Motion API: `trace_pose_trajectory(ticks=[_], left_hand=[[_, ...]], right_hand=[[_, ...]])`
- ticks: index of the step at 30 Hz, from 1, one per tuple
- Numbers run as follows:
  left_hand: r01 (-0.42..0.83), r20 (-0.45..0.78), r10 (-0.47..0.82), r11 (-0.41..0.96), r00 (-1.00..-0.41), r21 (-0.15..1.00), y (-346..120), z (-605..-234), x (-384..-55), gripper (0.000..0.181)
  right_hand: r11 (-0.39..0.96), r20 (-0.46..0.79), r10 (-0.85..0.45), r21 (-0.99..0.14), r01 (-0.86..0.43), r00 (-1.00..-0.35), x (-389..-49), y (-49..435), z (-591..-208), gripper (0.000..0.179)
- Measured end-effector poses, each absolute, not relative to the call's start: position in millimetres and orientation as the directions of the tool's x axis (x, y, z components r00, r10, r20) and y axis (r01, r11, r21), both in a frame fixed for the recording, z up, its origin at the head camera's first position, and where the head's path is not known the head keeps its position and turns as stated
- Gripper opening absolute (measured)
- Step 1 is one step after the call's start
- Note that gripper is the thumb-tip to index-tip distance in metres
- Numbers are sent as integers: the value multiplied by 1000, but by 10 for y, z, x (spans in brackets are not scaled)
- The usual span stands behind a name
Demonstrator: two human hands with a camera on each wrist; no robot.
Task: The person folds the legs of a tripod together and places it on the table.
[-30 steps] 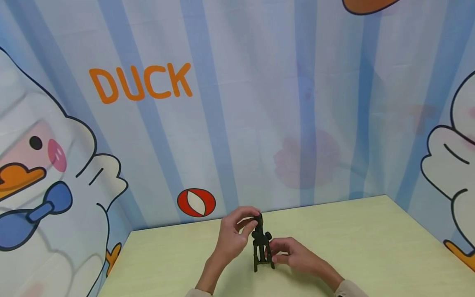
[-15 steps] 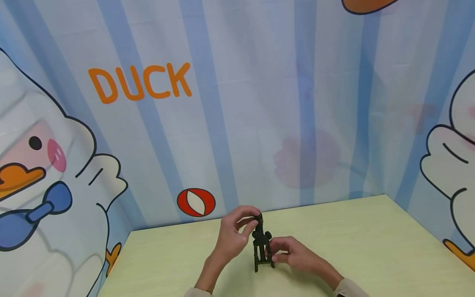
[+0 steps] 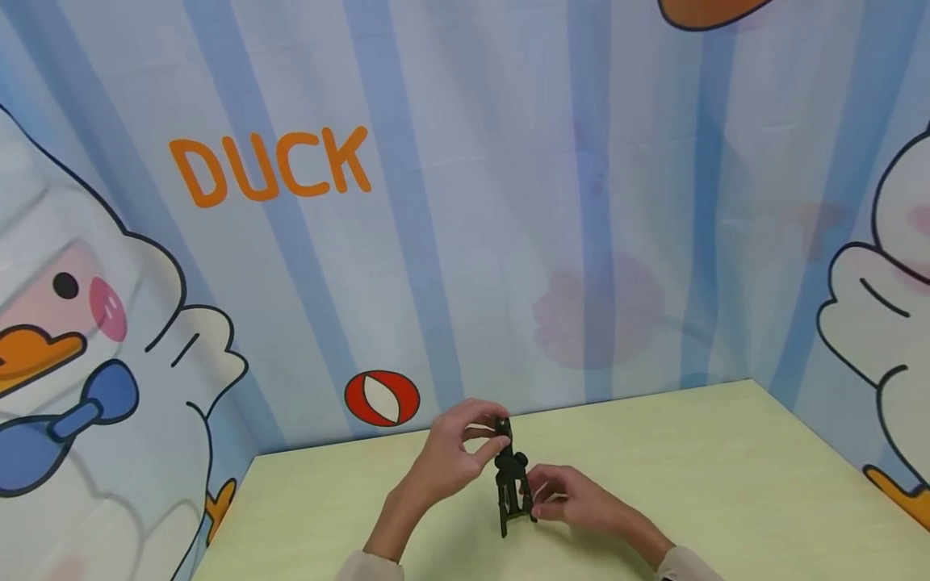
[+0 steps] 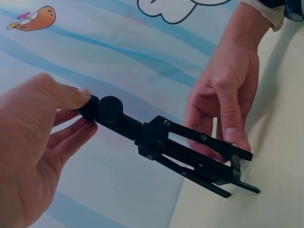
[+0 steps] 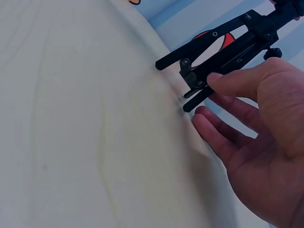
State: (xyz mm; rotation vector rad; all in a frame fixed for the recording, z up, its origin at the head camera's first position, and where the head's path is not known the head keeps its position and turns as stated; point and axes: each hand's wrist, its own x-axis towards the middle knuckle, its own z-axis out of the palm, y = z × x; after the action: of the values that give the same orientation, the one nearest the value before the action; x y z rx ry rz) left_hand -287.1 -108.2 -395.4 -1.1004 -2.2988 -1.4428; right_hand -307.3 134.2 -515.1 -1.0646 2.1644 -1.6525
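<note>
A small black tripod stands on the table near its front, legs partly spread and its top leaning a little left in the head view. My left hand pinches the head at its top between thumb and fingers. Low on the tripod's right side, my right hand has thumb and forefinger on one leg. The right wrist view shows the right thumb against that leg, with the other fingers curved behind it. A round knob sits just below the left fingertips, and hinged braces link the legs.
The pale yellow table stretches out on both sides of the hands. Behind it hangs a blue striped cloth printed with ducks and orange letters. A dark object shows at the upper right corner of the left wrist view.
The tripod has turned and tilted slightly, its top shifting left with my left hand. My right hand keeps its place at the leg. The head view has shifted a little.
</note>
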Motion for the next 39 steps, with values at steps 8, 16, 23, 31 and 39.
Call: trace_pose_trajectory(ticks=[8,16,23,31,39], left_hand=[[706,459,567,356,-684,612,-1036,-3822,-2867,31],[735,366,654,472,-662,487,-1006,-3685,-2874,21],[728,309,686,477,-659,493,-1028,-3623,-2895,21],[679,257,681,474,-686,560,-1087,-3590,-2898,24],[683,300,663,445,-686,578,-1186,-3591,-2894,22]], right_hand=[[201,256,-623,-861,-467,-739,-3049,1234,-5197,13],[230,303,-578,-830,-508,-757,-3059,1129,-5260,16],[253,337,-547,-806,-535,-766,-3018,1067,-5241,14],[241,364,-531,-801,-548,-766,-3011,1054,-5249,10],[210,384,-540,-800,-562,-749,-3034,1098,-5260,12]])
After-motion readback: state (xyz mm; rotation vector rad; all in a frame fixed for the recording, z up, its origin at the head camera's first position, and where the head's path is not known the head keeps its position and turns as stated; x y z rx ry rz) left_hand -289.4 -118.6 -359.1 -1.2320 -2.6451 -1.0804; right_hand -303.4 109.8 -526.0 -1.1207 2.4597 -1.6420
